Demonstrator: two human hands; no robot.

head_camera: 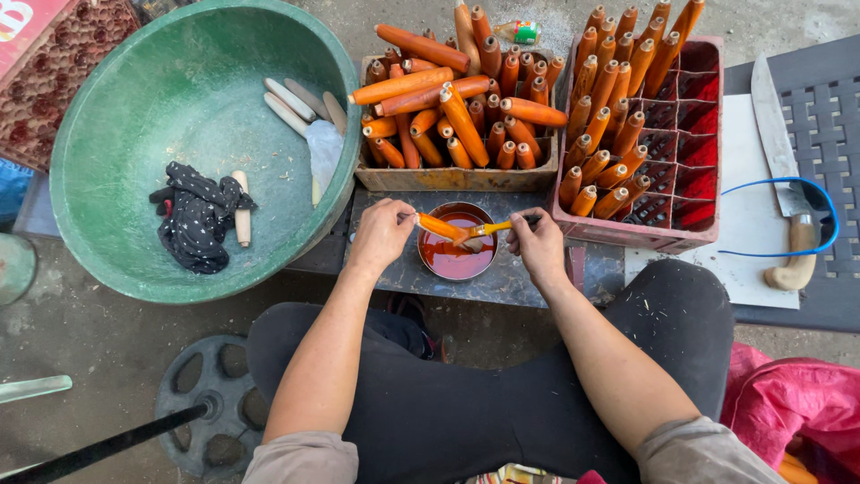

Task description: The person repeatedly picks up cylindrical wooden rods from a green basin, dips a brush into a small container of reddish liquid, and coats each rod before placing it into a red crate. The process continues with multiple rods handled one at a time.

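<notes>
— Two hands are kept over one small bowl of red-brown stain (455,258); why is it set there?

— It is judged that drips are meant to be caught: the wooden handle (439,226) is held level just above the liquid, and the bowl is placed on the dark slab (520,280) directly in front of the knees.

— How is the handle gripped?

— It is pinched at its left end by the fingertips of the left hand (381,235), so that most of its length is left bare, to the right of the fingers. The brush (488,230) is clasped by the right hand (540,246), with the bristle end laid against the handle's right end over the bowl.

— And the other pieces?

— Coated orange handles are piled in the wooden box (457,177) behind the bowl, and more are stood upright in the red crate (690,161) to the right, probably for drying. Pale uncoated handles (291,100) are left in the green basin (107,224), with a dark spotted cloth (197,215). A large knife (779,152) is laid well apart on the white board (743,224).
</notes>
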